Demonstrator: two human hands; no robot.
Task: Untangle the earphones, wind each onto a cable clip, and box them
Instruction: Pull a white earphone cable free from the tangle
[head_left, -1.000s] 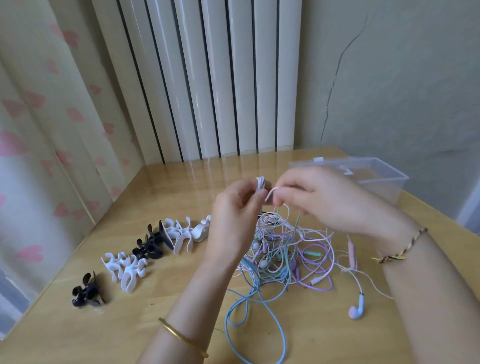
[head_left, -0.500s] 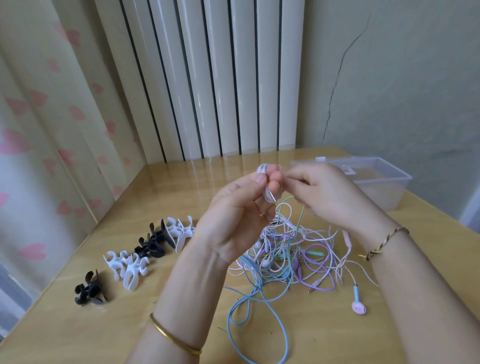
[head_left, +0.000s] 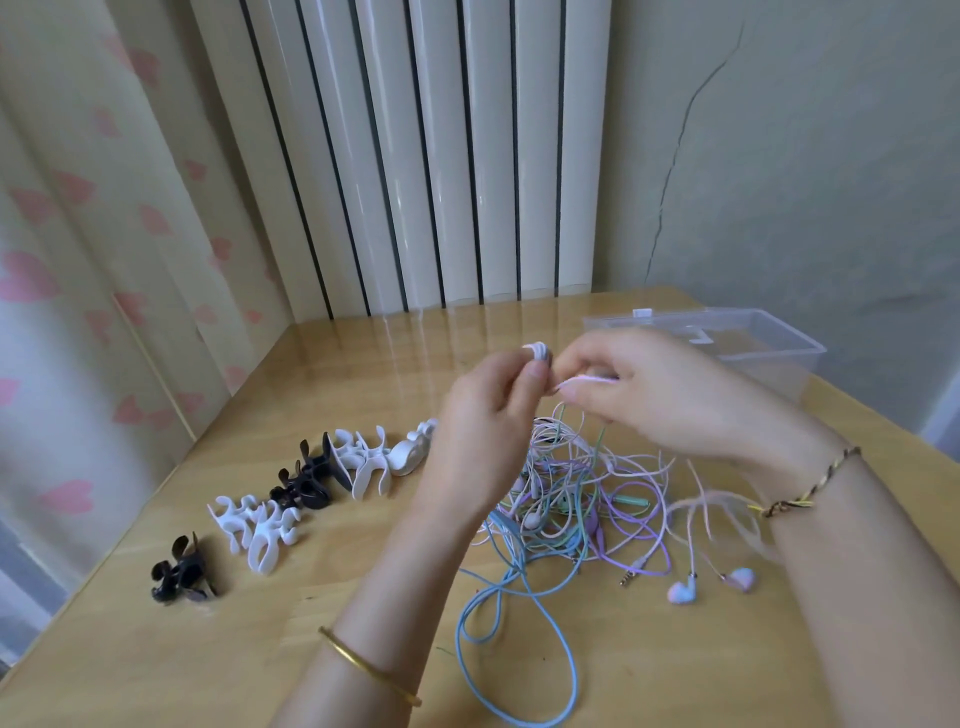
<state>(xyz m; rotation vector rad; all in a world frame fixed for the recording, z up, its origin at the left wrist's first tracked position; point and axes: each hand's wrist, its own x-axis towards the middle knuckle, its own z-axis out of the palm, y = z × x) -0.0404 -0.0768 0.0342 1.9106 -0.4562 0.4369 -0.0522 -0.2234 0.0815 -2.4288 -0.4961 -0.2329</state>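
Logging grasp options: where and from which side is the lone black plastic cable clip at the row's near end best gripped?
Probably by its narrow middle, pinched from above: the black plastic cable clip lies apart from the white plastic clips, and its curled prongs flare outward at both ends.

Most of the white cable clip is hidden by the fingers of the left hand; the pink earphone cable beside the braided bracelet is motion-blurred.
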